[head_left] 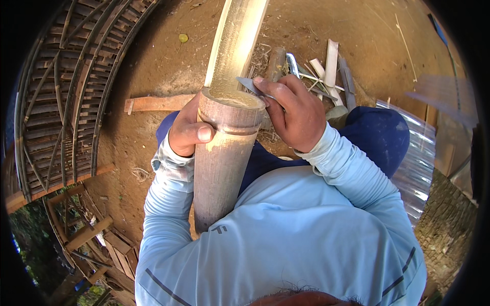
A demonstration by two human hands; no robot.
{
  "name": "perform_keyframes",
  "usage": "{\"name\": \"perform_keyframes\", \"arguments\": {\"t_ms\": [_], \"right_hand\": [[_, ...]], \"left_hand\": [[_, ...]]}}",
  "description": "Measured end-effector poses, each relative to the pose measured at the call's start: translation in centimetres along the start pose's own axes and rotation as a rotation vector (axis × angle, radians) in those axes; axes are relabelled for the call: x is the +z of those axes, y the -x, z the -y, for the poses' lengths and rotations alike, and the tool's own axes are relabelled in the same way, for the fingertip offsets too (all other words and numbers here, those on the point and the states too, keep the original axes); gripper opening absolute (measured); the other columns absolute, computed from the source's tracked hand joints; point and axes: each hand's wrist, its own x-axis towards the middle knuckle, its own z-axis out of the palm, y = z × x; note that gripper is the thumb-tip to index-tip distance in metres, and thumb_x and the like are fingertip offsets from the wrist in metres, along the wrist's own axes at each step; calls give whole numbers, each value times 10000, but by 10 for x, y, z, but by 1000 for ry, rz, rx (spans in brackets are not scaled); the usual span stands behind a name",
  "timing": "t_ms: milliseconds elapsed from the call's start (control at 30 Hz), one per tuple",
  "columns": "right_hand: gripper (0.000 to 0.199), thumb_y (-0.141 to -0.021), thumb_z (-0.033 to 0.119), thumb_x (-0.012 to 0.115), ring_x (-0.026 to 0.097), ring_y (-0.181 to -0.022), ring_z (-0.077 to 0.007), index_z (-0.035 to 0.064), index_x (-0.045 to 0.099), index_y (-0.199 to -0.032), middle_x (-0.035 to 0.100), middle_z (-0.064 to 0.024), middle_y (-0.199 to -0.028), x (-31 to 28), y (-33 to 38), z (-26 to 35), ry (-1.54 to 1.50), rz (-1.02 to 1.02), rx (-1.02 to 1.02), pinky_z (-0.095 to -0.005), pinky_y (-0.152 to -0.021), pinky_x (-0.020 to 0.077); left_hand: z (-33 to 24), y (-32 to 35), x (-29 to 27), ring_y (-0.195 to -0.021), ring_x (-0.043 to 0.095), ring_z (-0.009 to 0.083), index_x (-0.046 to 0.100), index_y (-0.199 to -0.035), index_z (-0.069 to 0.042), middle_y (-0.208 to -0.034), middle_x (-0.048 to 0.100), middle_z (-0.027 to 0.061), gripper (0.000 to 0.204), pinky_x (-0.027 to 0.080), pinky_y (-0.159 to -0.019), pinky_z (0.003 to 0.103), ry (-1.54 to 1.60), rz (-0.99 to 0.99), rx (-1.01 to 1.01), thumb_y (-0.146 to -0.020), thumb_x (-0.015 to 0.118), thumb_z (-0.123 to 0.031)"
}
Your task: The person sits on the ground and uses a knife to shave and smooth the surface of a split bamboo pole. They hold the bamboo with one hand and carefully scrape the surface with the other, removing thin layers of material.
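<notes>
While the left fingers (198, 134) clasp the bamboo (224, 166), the right fingers (279, 93) pinch what seems a blade (248, 84). A dark logo (219, 229) marks the shirt (296, 229).

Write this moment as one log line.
Left hand: grips bamboo | Right hand: holds knife beside cut-open section | Ground: pale strips

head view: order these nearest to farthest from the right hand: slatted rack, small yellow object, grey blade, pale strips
By the head view, from the right hand:
1. Grey blade, in its fingers
2. Pale strips, on the ground, up and right
3. Small yellow object, on the ground, upper left
4. Slatted rack, far left
</notes>
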Motion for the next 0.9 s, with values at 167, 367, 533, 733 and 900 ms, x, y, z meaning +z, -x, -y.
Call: {"name": "perform_keyframes", "arguments": {"t_ms": [167,367,533,733,900], "right_hand": [[303,-930,163,689,644,-645,-278,159,669,-1233,557,-90,-866,-2,0,3,5,17,12,-391,-571,522],[315,-928,134,684,647,-656,-280,150,662,-1242,557,-99,-882,-2,0,4,-17,23,21,-392,-585,529],[333,-915,123,693,650,-659,-286,148,659,-1246,556,-102,-880,-3,0,4,-15,36,33,-393,-583,531],[332,-915,117,685,653,-667,-299,155,660,-1244,573,-98,-886,2,1,1,-25,-25,50,-400,-570,528],[335,-928,138,679,653,-675,-293,167,654,-1261,585,-96,-872,-1,-7,-9,-18,-64,44,-393,-560,517]], "left_hand": [[3,-1,-1,-1164,616,263,402,-1436,95,-1307,608,194,1034,468,-1023,366,35,2,-17,-671,865,-424],[4,1,-1,-1166,616,265,406,-1433,98,-1305,609,197,1055,470,-1020,365,26,-43,-11,-653,879,-430],[6,1,-1,-1163,620,265,404,-1432,102,-1301,612,199,1068,471,-1018,364,37,-63,-8,-641,883,-432],[4,0,1,-1177,616,278,379,-1451,112,-1341,594,224,1099,465,-1032,374,48,-53,-23,-640,883,-433],[2,-5,15,-1214,599,290,339,-1481,125,-1446,513,279,1145,455,-1052,395,91,-44,26,-648,887,-438]]}}
